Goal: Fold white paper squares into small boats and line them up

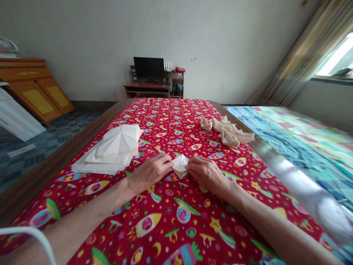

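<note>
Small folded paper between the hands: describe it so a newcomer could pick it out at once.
On the red patterned cloth, find the left hand and right hand. The small folded paper is the pale diamond between their fingertips. Unlike the wide creased sheets at left and the pointed pieces farther off at right, it alone is held.

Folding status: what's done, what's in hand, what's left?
Looks done: a small cluster of folded paper shapes on the right of the red cloth. In hand: one small folded piece, pinched between left hand and right hand. Probably left: the stack of creased sheets on the left; sheet count can't be told.
</note>
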A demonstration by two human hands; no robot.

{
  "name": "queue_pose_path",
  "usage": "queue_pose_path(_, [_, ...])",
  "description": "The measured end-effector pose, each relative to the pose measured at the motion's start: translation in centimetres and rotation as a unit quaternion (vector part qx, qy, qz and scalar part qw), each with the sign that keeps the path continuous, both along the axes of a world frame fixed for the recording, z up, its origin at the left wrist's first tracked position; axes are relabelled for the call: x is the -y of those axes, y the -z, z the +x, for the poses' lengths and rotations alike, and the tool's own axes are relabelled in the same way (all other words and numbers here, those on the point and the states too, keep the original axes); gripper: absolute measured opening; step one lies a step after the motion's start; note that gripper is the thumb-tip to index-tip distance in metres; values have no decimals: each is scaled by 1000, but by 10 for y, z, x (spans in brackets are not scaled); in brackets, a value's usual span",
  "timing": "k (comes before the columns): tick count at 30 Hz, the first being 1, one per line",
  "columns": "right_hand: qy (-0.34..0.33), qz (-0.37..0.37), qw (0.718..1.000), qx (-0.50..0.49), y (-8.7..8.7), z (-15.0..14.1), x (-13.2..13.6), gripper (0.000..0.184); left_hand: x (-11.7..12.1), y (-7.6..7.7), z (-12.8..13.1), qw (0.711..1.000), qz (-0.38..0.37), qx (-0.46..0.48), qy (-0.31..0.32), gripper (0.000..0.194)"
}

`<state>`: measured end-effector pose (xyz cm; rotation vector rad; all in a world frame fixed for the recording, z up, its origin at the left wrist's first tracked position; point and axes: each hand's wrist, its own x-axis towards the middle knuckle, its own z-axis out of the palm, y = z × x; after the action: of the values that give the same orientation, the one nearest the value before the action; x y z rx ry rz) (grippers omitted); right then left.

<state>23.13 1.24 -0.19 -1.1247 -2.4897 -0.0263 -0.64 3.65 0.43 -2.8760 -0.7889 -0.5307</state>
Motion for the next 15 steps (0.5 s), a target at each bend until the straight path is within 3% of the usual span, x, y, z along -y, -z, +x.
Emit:
queue_pose_path(8, [23, -67, 991, -110, 4, -1, -4, 15, -21, 20, 0, 980, -95, 176, 25, 15])
queue_pose_path(15, [10, 5, 999, -37, 5, -1, -1, 23, -18, 12, 1, 995, -29, 83, 49, 22])
